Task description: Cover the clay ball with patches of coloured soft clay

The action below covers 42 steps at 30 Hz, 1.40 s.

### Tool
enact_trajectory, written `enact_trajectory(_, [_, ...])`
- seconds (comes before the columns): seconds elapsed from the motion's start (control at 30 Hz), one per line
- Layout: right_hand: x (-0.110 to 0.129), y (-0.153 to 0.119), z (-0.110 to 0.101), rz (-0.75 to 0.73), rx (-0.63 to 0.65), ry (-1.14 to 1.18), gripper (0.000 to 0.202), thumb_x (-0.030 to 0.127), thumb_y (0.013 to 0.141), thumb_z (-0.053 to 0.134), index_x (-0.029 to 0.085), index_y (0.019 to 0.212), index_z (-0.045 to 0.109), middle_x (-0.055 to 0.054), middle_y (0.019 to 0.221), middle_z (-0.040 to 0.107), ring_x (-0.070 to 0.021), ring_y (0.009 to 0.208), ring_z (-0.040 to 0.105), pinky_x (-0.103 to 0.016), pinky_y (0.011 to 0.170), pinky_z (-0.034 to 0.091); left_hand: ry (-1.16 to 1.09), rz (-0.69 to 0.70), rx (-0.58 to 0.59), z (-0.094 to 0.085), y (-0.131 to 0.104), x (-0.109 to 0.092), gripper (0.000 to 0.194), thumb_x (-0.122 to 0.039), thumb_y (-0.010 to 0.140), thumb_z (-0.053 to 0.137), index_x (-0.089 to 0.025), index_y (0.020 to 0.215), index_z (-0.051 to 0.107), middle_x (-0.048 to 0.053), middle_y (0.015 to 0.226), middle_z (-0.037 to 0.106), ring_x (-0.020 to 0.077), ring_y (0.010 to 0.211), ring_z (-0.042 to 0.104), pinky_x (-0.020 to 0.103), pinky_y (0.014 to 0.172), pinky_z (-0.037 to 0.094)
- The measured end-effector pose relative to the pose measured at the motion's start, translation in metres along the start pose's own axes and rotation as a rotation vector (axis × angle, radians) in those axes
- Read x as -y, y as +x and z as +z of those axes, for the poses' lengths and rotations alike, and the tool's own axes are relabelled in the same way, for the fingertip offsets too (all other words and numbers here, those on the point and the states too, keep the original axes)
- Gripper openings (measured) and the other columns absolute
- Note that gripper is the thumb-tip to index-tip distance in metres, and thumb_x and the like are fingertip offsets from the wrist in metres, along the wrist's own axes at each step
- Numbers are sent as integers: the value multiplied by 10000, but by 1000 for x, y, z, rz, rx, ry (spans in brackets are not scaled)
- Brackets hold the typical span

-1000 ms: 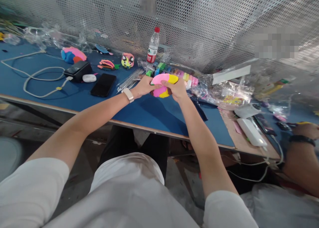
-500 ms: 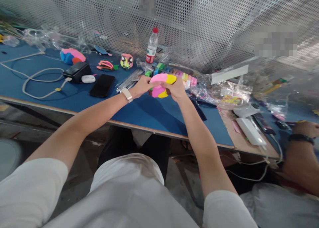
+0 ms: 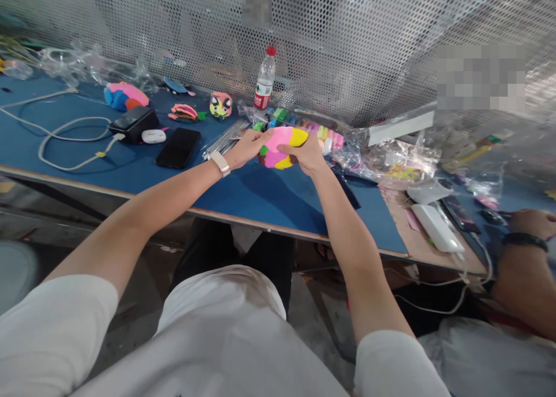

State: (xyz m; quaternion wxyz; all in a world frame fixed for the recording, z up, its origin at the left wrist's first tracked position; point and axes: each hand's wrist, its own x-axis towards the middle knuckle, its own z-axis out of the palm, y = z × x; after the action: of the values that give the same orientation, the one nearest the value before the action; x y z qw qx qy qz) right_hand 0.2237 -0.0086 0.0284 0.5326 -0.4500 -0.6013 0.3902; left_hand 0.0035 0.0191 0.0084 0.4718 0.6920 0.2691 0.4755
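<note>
Between my two hands, above the blue tabletop [image 3: 278, 203], is a rounded clay piece [image 3: 280, 145] patched in pink, yellow, green and brown. My left hand [image 3: 249, 146] grips its left edge, the thumb up near the top rim. My right hand [image 3: 307, 153] holds the right side, thumb lying across the pink front; its other fingers are hidden behind the piece. Just beyond it lie a row of coloured clay packs [image 3: 324, 135] and a bundle of thin clear-wrapped sticks [image 3: 223, 139].
A red-capped water bottle [image 3: 264, 78] stands behind. To the left are a black phone [image 3: 178, 148], a black box-shaped device [image 3: 134, 125] with a white cable, and painted clay figures [image 3: 220, 106]. At right lie plastic bags [image 3: 403, 160], a white power bank [image 3: 436, 228] and another person's forearm [image 3: 523, 269].
My left thumb has shifted from the pink front up toward the top left edge, uncovering more of the pink and green. The right hand keeps nearly the same hold.
</note>
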Motion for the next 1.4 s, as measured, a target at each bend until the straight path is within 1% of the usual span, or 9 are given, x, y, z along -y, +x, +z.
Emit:
enact_trajectory(0.07, [0,0,-1,-9,3,-2,744,500,502,1165,256,1090,779,-40,973,785,-261,861,743,-502,826,726,59,8,-11,-1,0,-2,873,-966,967,725,-250,629,358,-40,582,282,103,572,270,279,486,231])
enact_trajectory(0.17, [-3,1,-2,-7,6,-19,662,604,588,1133,251,999,753,-13,893,746,-212,785,688,-433,765,686,159,49,-1,-2,0,-5,866,-914,983,758,-236,623,358,-49,584,263,94,574,230,288,496,160])
enact_trajectory(0.33, [-7,2,2,-28,-37,24,689,719,624,1114,232,909,720,-10,868,720,-170,757,633,-391,763,631,34,-66,17,1,0,2,787,-865,1025,751,-234,645,474,-27,595,412,98,537,374,274,489,330])
enact_trajectory(0.43, [-6,1,6,-33,-1,43,680,670,602,1147,237,886,705,-9,861,707,-165,751,623,-380,735,607,-26,-100,-2,2,1,6,809,-876,1011,765,-239,627,445,-28,595,400,96,528,372,281,485,306])
enact_trajectory(0.63, [-3,-1,13,-3,-49,-22,721,841,703,1035,275,868,620,25,767,627,-151,701,532,-339,635,536,111,54,18,-3,3,2,905,-931,971,753,-243,594,302,-45,597,230,95,581,182,336,548,80])
enact_trajectory(0.77, [-3,-1,12,-14,-85,-49,756,899,702,1008,269,849,618,24,746,604,-146,710,511,-334,616,497,190,151,65,-1,2,-3,905,-968,976,690,-241,582,322,-35,595,254,92,583,188,341,552,89])
enact_trajectory(1.0, [-2,-1,13,-47,-93,-81,667,782,762,1034,253,830,634,13,774,625,-147,703,543,-343,642,537,156,156,-31,4,4,6,917,-1028,1001,560,-250,602,286,-35,596,234,106,585,192,343,540,93])
enact_trajectory(1.17, [-3,-2,15,-24,-117,-61,634,742,783,1040,243,856,657,35,749,625,-132,686,533,-315,617,512,235,203,-9,0,6,9,891,-987,1037,560,-247,613,302,-31,598,244,115,592,189,352,537,82])
enact_trajectory(1.4, [0,-1,13,-22,-118,9,644,658,632,1133,245,816,674,15,763,658,-143,688,563,-329,630,555,185,208,-35,4,4,7,875,-980,1045,552,-254,620,310,-39,590,252,114,584,197,344,539,98])
